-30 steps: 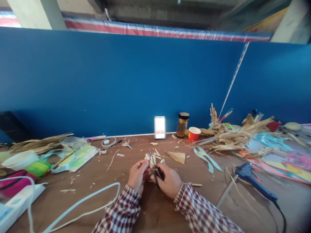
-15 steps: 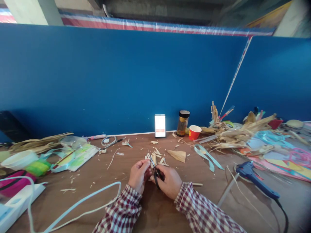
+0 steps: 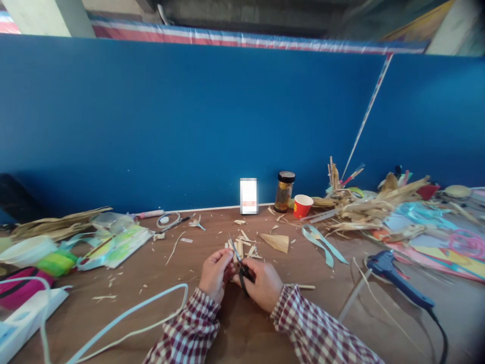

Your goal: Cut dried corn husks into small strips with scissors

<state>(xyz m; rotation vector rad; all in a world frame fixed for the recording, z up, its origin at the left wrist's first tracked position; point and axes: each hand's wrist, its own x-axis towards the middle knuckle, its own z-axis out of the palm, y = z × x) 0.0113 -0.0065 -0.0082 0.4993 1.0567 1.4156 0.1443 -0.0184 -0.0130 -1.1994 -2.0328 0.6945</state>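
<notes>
In my right hand I hold a pair of black-handled scissors, their blades pointing up and away to the left. My left hand is closed in a pinch beside the blades; whatever sits between its fingertips is too small to make out. Just beyond both hands lies a small heap of pale cut strips, like pieces of dried husk. To its right rests a pointed, flat piece of dried husk.
A blue glue gun lies at right, its cord trailing forward. Behind stand a red paper cup and a dark-lidded jar. Dried husks pile at back right. A white power strip and looping cable occupy the left.
Both hands and the scissors stay almost where they were, with the blades perhaps slightly more apart. The whole view has shifted a few pixels.
</notes>
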